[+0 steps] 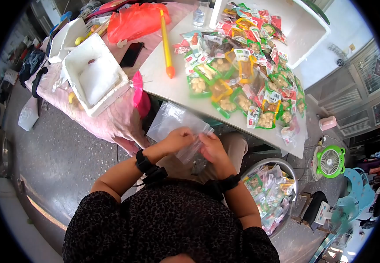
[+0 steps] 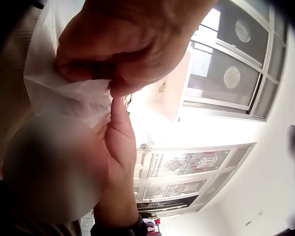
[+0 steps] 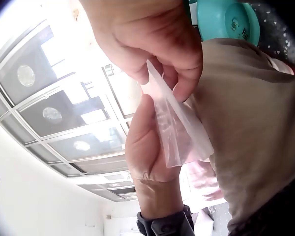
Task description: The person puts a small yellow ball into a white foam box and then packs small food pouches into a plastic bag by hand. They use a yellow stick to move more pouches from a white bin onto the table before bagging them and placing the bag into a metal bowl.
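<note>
A clear plastic bag (image 1: 169, 119) is stretched between both hands, over the person's lap and just in front of the table edge. The left hand (image 1: 179, 139) pinches the bag's edge between thumb and curled fingers. Close beside it, the right hand (image 1: 213, 148) also pinches the film, thumb on top. In the right wrist view, a folded flap of the bag (image 3: 179, 130) hangs from the right hand's fingertips, with the left hand (image 3: 150, 140) just below. The left wrist view shows whitish film (image 2: 46, 83) bunched under the left hand (image 2: 123, 44).
Vacuum-sealed food packets (image 1: 245, 101) are heaped on the table (image 1: 155, 78), spilling from a white foam box (image 1: 306, 28). A metal basin (image 1: 293, 177) of packets stands at right. Another foam box (image 1: 122, 81), phone (image 1: 131, 54), yellow stick (image 1: 166, 44) and red bag (image 1: 133, 24) lie left.
</note>
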A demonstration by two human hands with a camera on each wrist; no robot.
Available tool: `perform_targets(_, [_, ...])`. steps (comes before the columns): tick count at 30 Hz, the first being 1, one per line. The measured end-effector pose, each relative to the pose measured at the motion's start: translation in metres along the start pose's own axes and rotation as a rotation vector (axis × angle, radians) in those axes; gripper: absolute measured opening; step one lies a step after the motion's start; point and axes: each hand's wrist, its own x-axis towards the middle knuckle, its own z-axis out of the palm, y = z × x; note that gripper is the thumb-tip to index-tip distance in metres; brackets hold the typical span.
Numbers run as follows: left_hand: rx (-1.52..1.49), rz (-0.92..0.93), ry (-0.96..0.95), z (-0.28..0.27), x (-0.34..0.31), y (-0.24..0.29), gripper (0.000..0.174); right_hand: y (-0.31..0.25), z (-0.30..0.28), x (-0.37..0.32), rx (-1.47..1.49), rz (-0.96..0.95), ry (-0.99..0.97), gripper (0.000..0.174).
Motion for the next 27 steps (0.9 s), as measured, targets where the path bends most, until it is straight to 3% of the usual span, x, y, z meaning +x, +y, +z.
perform_targets(3, [-0.108, -0.019, 0.040, -0.005, -0.002, 0.002, 0.010, -0.005, 0.001, 0.001, -0.046, -0.024, 0.008, 0.018])
perform_targets(6, [-0.171, 0.161, 0.114, -0.014, -0.006, 0.019, 0.008, -0.013, 0.003, 0.004, -0.207, -0.143, 0.031, 0.014])
perform_targets(9, [0.044, 0.291, 0.218, -0.041, -0.011, 0.061, 0.010, -0.028, 0.007, 0.000, -0.370, -0.122, 0.062, 0.013])
perform_targets(12, [0.226, 0.340, 0.280, -0.064, -0.015, 0.096, 0.012, -0.043, 0.012, -0.004, -0.522, -0.151, -0.099, 0.012])
perform_targets(15, [0.365, 0.530, 0.413, -0.089, -0.013, 0.124, 0.013, -0.059, 0.017, -0.006, -0.533, -0.219, -0.064, 0.013])
perform_targets(19, [0.588, 0.719, 0.641, -0.097, -0.014, 0.155, 0.011, -0.116, 0.025, 0.005, -0.393, -0.435, 0.230, 0.012])
perform_targets(21, [0.715, 0.790, 0.730, -0.087, -0.016, 0.163, 0.010, -0.150, 0.000, 0.023, -0.227, -0.651, 0.226, 0.010])
perform_targets(24, [0.858, 0.828, 0.660, -0.075, -0.003, 0.157, 0.008, -0.199, -0.037, 0.047, -0.035, -0.866, 0.379, 0.004])
perform_targets(27, [0.952, 0.802, 0.620, -0.066, 0.030, 0.128, 0.009, -0.231, -0.091, 0.064, -0.059, -0.998, 0.444, 0.007])
